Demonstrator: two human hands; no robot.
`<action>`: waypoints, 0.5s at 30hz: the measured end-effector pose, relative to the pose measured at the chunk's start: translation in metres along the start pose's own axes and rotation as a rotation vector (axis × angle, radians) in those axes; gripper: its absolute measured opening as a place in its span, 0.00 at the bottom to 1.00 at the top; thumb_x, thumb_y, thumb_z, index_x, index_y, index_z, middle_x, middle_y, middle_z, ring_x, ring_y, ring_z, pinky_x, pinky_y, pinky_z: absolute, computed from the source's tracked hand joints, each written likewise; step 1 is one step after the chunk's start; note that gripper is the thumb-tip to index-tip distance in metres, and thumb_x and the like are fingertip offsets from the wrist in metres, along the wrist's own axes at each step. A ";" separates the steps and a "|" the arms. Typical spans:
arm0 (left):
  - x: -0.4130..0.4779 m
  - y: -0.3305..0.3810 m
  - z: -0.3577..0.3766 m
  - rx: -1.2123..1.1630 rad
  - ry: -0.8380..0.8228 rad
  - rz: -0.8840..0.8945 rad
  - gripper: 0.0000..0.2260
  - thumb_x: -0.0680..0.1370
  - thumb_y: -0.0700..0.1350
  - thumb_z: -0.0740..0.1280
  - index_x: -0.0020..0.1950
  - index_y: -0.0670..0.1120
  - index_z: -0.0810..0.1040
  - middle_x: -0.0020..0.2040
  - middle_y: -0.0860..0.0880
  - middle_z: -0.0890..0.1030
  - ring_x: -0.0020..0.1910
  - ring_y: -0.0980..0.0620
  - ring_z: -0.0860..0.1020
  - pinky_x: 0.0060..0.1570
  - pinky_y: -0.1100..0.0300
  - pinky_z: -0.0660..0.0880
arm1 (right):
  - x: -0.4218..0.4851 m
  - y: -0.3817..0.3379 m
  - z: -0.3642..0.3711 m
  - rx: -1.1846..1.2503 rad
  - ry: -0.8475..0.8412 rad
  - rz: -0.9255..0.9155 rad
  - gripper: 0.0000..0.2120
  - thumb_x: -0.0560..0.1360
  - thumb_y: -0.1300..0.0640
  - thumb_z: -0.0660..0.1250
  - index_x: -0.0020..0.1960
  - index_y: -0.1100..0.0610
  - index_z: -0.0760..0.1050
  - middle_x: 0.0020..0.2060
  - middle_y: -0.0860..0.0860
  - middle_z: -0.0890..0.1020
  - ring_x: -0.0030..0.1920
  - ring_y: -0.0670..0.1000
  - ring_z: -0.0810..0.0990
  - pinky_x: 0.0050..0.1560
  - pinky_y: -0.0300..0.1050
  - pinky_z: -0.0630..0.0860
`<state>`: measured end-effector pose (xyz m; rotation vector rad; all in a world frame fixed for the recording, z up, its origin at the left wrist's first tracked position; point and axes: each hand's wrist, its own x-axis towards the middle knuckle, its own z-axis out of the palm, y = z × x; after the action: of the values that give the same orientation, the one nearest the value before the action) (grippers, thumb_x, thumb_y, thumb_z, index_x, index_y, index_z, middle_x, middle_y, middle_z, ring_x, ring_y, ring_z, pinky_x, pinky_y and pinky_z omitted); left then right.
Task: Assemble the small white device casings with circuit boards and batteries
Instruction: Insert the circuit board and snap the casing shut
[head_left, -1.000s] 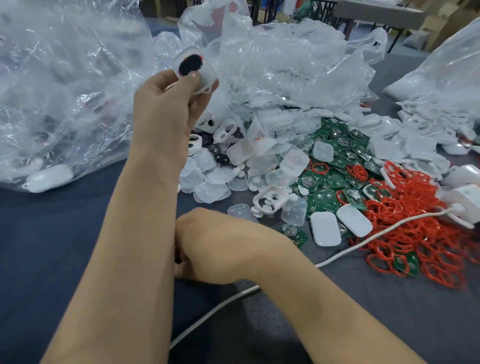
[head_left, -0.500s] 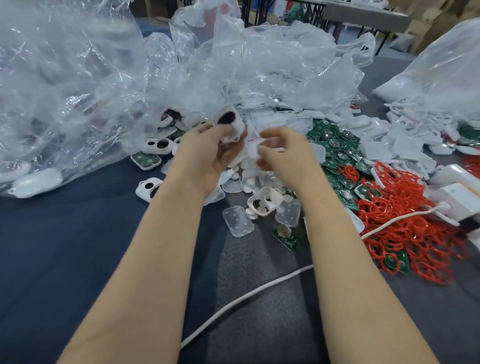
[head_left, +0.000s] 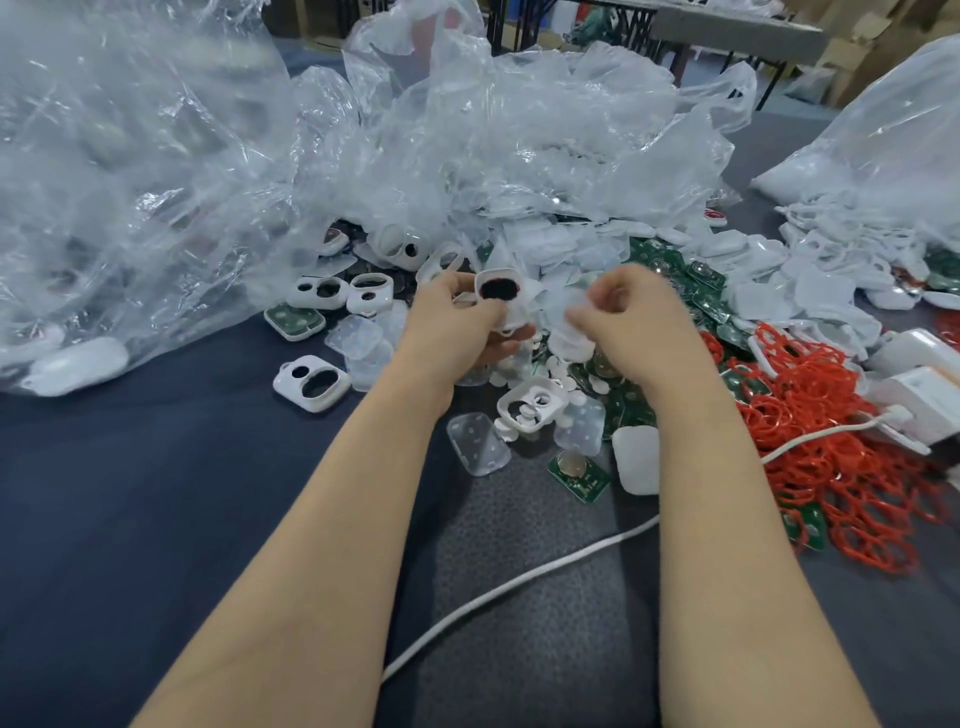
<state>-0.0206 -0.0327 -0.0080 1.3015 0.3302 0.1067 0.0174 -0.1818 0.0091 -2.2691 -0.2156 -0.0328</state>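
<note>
Casing (head_left: 511, 313) smooth white plastic; bags (head_left: 156, 171) glossy clear film; table cover (head_left: 156, 519) matt dark cloth; red rings (head_left: 841, 467) apparently rubber.

Rings (head_left: 831, 447) lie right of circuit boards (head_left: 577, 475), plastic bags (head_left: 519, 130) seemingly behind.

White casing (head_left: 500, 291): rounded square, dark oval opening facing up, tilted, gripped by the left hand (head_left: 457, 322). Small translucent piece (head_left: 571, 313), blurred, pinched by the right hand (head_left: 631, 317). Second casing (head_left: 310, 383), two openings, lies flat left of the forearms. Green circuit board (head_left: 579, 475) with a coin battery (head_left: 573, 464) on it lies just beside a solid white cover (head_left: 636, 460).
</note>
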 end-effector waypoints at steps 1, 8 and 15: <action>0.000 0.000 0.000 0.000 0.000 0.004 0.12 0.78 0.31 0.61 0.60 0.41 0.71 0.53 0.40 0.79 0.33 0.52 0.84 0.34 0.62 0.81 | 0.000 0.000 0.000 0.181 0.054 0.017 0.09 0.74 0.60 0.69 0.52 0.55 0.72 0.44 0.51 0.79 0.39 0.46 0.79 0.43 0.41 0.76; -0.001 -0.002 0.003 0.034 0.021 0.066 0.08 0.79 0.33 0.62 0.54 0.45 0.72 0.47 0.46 0.80 0.32 0.55 0.83 0.33 0.65 0.80 | 0.002 -0.007 0.017 0.790 0.042 0.043 0.06 0.76 0.68 0.66 0.48 0.58 0.74 0.35 0.52 0.83 0.33 0.45 0.83 0.38 0.35 0.79; 0.000 -0.004 0.004 0.072 0.026 0.092 0.06 0.79 0.35 0.63 0.52 0.46 0.72 0.51 0.43 0.81 0.34 0.53 0.84 0.36 0.61 0.82 | 0.003 -0.004 0.022 0.599 0.156 -0.049 0.07 0.74 0.58 0.71 0.42 0.47 0.76 0.30 0.45 0.73 0.29 0.43 0.72 0.33 0.37 0.71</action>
<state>-0.0199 -0.0376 -0.0110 1.3880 0.2984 0.1912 0.0182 -0.1616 -0.0018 -1.6559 -0.1699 -0.1500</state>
